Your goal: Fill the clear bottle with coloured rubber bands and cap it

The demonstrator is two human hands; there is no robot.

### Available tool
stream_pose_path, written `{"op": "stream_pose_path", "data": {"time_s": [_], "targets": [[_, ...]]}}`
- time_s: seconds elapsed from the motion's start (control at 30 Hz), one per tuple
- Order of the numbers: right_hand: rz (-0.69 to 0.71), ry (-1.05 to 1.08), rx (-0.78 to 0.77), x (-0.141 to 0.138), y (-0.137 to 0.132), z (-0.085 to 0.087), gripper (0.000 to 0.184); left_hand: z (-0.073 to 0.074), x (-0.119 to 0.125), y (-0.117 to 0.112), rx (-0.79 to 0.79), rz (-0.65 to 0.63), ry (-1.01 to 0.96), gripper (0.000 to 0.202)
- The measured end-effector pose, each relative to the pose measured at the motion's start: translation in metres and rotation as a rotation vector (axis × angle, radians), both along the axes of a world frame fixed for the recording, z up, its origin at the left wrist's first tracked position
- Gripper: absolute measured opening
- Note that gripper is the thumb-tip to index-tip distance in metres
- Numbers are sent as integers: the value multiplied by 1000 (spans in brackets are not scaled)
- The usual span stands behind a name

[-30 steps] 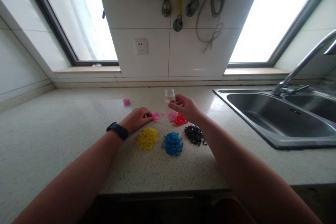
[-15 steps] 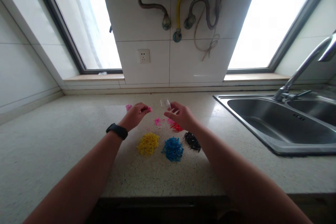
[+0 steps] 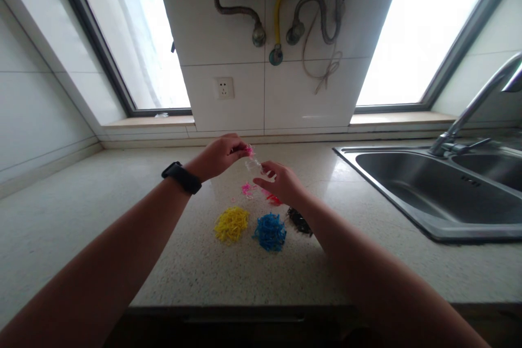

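Note:
My left hand (image 3: 222, 155), a black watch on its wrist, pinches a small bunch of pink rubber bands (image 3: 249, 150). Just below and right of them, my right hand (image 3: 284, 181) grips a small clear plastic container (image 3: 253, 165) by its side, tilted. The bunch is at the container's mouth; whether it is inside I cannot tell. Below the hands lies a little heap of pink bands (image 3: 247, 190), with red bands (image 3: 274, 200) partly hidden behind my right hand. Nearer are a yellow pile (image 3: 231, 224), a blue pile (image 3: 270, 232) and a black pile (image 3: 299, 221), partly covered by my right forearm.
The speckled countertop (image 3: 175, 261) ends at a front edge close to me. At the right is a steel double sink (image 3: 391, 196) with a faucet (image 3: 465, 114). The tiled wall behind carries a socket (image 3: 224, 88) and pipes (image 3: 277, 16).
My left hand has moved up and right, bringing the pink bands to the clear container. The container has tipped and dropped slightly in my right hand, which has stayed almost in place.

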State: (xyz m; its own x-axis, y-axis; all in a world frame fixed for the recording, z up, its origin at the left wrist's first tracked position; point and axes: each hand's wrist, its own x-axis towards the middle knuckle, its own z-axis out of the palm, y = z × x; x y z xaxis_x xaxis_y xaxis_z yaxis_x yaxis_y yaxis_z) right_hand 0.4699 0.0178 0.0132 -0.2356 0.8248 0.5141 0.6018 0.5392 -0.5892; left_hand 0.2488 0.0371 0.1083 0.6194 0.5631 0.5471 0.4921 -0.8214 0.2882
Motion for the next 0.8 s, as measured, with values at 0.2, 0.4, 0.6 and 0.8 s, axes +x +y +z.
{"op": "stream_pose_path", "data": {"time_s": [0.2,0.4,0.6,0.8], "targets": [[-24,29,4,3,1,0,40,1,6,0,19,-20,143,21],[-24,-12,37,5,1,-1,41,9,6,4,13,-46,335,21],[-13,-30,68,5,1,-1,39,13,7,6,30,-77,424,24],[7,-34,65,6,1,0,39,15,13,2,54,-83,498,24]]}}
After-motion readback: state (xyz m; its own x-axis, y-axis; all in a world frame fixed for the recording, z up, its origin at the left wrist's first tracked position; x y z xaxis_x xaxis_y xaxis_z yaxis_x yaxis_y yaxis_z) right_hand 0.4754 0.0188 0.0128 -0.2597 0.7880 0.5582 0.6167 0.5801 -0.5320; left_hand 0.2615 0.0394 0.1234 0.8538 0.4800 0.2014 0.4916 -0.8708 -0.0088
